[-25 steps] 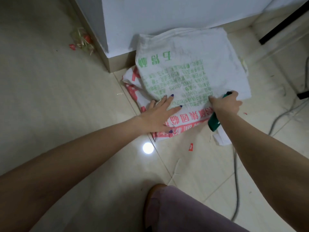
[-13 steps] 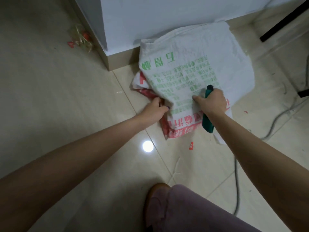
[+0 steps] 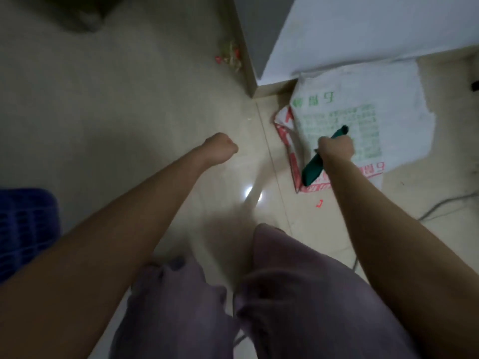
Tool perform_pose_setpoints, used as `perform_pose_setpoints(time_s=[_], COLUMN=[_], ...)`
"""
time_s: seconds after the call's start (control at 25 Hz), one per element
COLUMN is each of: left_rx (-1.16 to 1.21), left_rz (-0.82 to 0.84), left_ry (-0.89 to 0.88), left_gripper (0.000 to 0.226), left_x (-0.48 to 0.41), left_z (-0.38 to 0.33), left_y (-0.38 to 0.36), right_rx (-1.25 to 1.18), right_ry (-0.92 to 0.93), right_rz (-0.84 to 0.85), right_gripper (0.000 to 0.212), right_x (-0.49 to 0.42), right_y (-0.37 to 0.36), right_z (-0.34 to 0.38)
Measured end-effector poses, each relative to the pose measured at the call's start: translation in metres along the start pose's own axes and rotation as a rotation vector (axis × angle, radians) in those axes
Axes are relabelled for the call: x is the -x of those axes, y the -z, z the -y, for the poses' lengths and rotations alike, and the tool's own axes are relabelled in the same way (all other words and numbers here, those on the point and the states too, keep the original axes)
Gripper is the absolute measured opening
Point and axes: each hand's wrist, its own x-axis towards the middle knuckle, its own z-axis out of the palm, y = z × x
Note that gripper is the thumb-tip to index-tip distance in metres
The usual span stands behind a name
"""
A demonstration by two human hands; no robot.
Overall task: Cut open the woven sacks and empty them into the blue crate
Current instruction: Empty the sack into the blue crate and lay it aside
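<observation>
Gripping a green cutter (image 3: pixel 315 169) in a tight fist, the right hand (image 3: pixel 335 149) is sitting over the near edge of the top woven sack (image 3: pixel 375 94). The cutter's smooth, flat-sided body is sticking out of both ends of the fist, the longer end slanting down towards the person. Probably a utility knife; the blade is not showing through the motion blur.

The top woven sack is lying flat and limp on the floor, white with a coarse weave and blocks of green print, its far edge lying against the foot of the white wall (image 3: pixel 363 29). A second sack (image 3: pixel 286 130), white with red print, is lying beneath it and showing along the left and near edges.

The left hand (image 3: pixel 220 147) is hanging over bare tiled floor (image 3: pixel 129 112), well apart from the sacks, fingers curled into a fist with nothing in it.

The blue crate (image 3: pixel 26 229), plastic with a lattice wall, is standing at the left edge of the view, well apart from both sacks.

The glossy beige tiles are reflecting a lamp spot. A small red scrap (image 3: pixel 319 203) is lying just beside the second sack's near corner, a grey cable (image 3: pixel 440 206) is trailing at right, and crumpled wrapper litter (image 3: pixel 230 57) is lying by the wall corner. Mauve trouser legs (image 3: pixel 298 294) are filling the bottom.
</observation>
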Motion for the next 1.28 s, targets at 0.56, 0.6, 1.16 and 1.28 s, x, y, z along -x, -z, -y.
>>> perform_pose_setpoints(time_s=[0.56, 0.6, 1.16, 1.28], left_rx=[0.477, 0.528, 0.871, 0.871], left_rz=[-0.259, -0.281, -0.724, -0.762], left_ry=[0.191, 0.189, 0.255, 0.261], left_gripper=[0.02, 0.02, 0.024, 0.026], left_x=[0.397, 0.418, 0.547, 0.541], left_z=[-0.091, -0.094, -0.075, -0.081], left_y=[0.179, 0.185, 0.296, 0.32], right_rx=[-0.249, -0.238, -0.116, -0.031], right_ry=[0.075, 0.112, 0.323, 0.446], right_rz=[0.497, 0.535, 0.711, 0.758], right_gripper=[0.022, 0.027, 0.014, 0.018], right_x=[0.397, 0.42, 0.563, 0.572], right_y=[0.199, 0.21, 0.252, 0.242], right_z=[0.163, 0.171, 0.262, 0.293])
